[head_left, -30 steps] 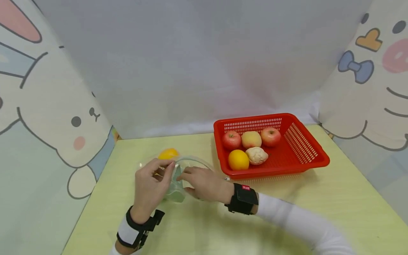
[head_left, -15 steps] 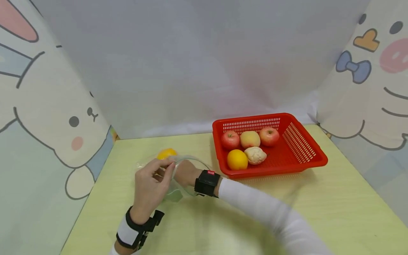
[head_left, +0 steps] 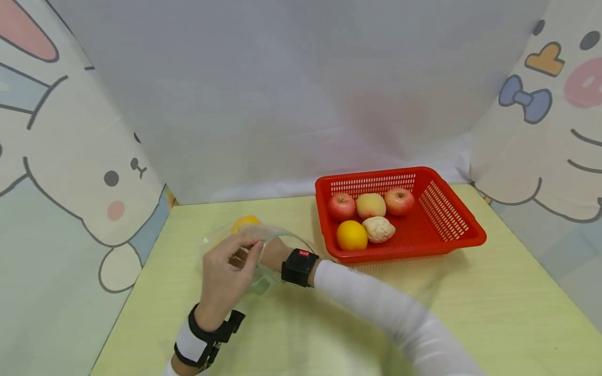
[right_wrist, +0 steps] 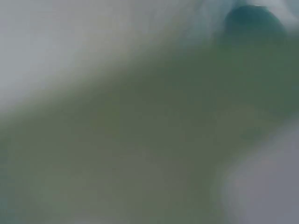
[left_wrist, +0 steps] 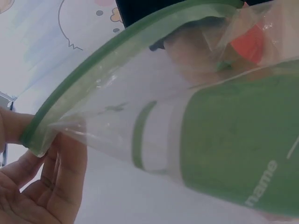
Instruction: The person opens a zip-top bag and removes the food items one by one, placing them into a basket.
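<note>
A clear zip bag (head_left: 259, 284) with a green rim and a green printed panel stands mouth up in front of me. My left hand (head_left: 227, 271) pinches the rim on its left side; the left wrist view shows thumb and fingers at the corner of the green strip (left_wrist: 70, 79). Through the bag's mouth reaches my right hand (head_left: 273, 254), its fingers hidden behind the left hand and film. A yellow-orange round fruit (head_left: 244, 223) shows at the bag's far side; whether it lies inside is unclear. The right wrist view is a green blur, apparently the bag's panel up close.
To the right sits a red plastic basket (head_left: 423, 230). It holds two red apples (head_left: 342, 207) (head_left: 399, 201), a yellowish peach-like fruit (head_left: 371, 206), an orange (head_left: 351, 235) and a cream-coloured knobbly fruit (head_left: 378, 229). Cartoon-printed walls flank the table (head_left: 338, 334).
My right hand has moved left from the bag's rim into its mouth, reaching deeper. The left hand keeps its pinch on the rim and has shifted slightly right.
</note>
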